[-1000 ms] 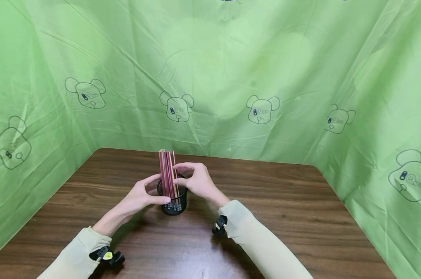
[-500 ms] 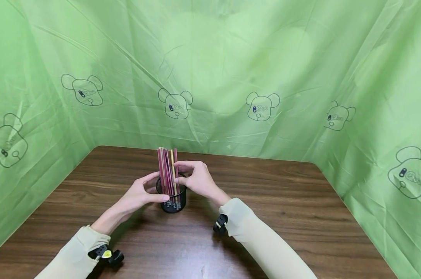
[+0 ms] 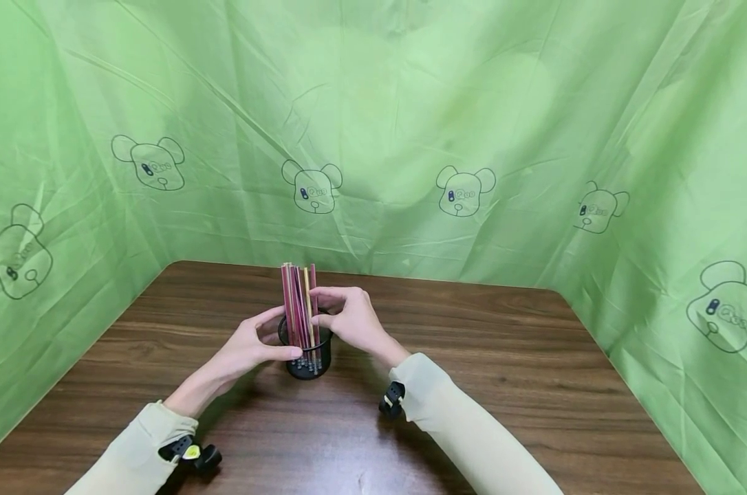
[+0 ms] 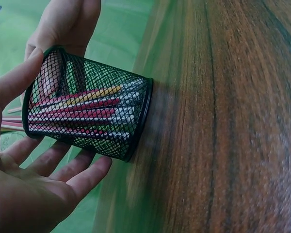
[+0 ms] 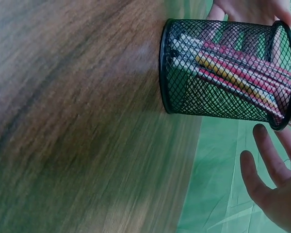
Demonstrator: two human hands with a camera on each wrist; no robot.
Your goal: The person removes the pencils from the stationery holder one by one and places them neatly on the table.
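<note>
A black mesh pen holder (image 3: 322, 361) stands upright on the table, filled with slim pencils (image 3: 295, 295) in pink, dark red and yellow. Their pale ends (image 4: 128, 104) show through the mesh near the bottom in the left wrist view. My left hand (image 3: 246, 348) holds the holder from the left, thumb at the rim and fingers spread along its wall. At the holder's right side, my right hand (image 3: 355, 320) has thumb and forefinger on the rightmost pencil (image 3: 314, 278), just above the rim. Its other fingers (image 5: 269, 158) are extended below the rim in the right wrist view.
The brown wood-grain table (image 3: 472, 385) reaches back to a green cloth (image 3: 386, 137) printed with bear heads, which hangs on the far side and both flanks. Black wrist straps (image 3: 188, 454) sit on both sleeves.
Over the second, the rightmost pencils have spread apart at the top, a pink one now standing slightly right of a yellow one. Both hands keep nearly the same place at the holder.
</note>
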